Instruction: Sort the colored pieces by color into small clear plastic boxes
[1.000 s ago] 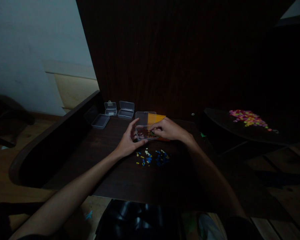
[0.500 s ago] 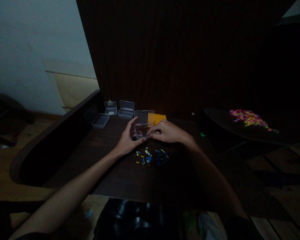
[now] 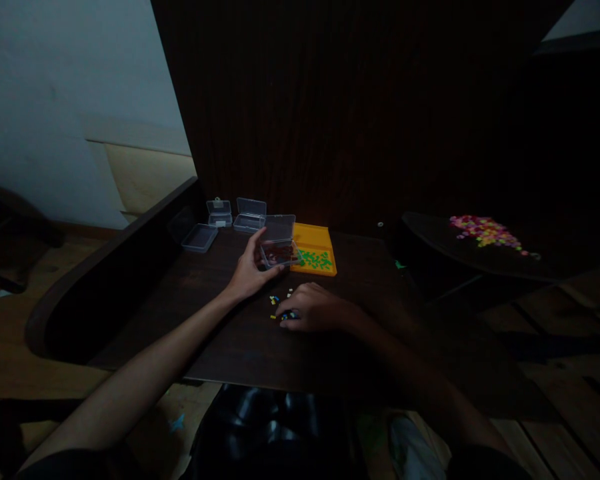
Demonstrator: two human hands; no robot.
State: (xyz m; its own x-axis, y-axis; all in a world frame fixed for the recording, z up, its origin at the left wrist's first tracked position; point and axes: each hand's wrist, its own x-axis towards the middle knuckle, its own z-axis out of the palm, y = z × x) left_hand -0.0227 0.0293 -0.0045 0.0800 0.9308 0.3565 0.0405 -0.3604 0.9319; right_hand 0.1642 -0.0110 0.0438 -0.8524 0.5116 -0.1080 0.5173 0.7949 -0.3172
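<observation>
Left hand [image 3: 250, 272] has its thumb and fingers clamped round a thin-walled clear plastic box [image 3: 281, 243], rectangular, its lid standing up at the back. Small reddish-brown bits [image 3: 281, 253] lie inside, blurred behind the plastic. Over to the right hand [image 3: 314, 308]: it's palm-down, fingers bent, low over a scatter of tiny blocky bricks [image 3: 274, 301], yellow, blue and pale, on the dark, smooth desk [image 3: 220, 353], nearer the body than the box. Whether those fingertips pinch a brick, I can't tell; the hand covers much of the scatter. Just beside the clear box sits an opaque yellow case [image 3: 314, 235], open, with bright green pieces [image 3: 316, 259] strewn in its tray; the clear box hides its left edge. Three more see-through boxes [image 3: 251, 220] stand open at the back left. Off right, a heap of pink and yellow beads [image 3: 487, 231], too small to make out singly. Below, something black and glossy [image 3: 275, 433] runs out of frame.
</observation>
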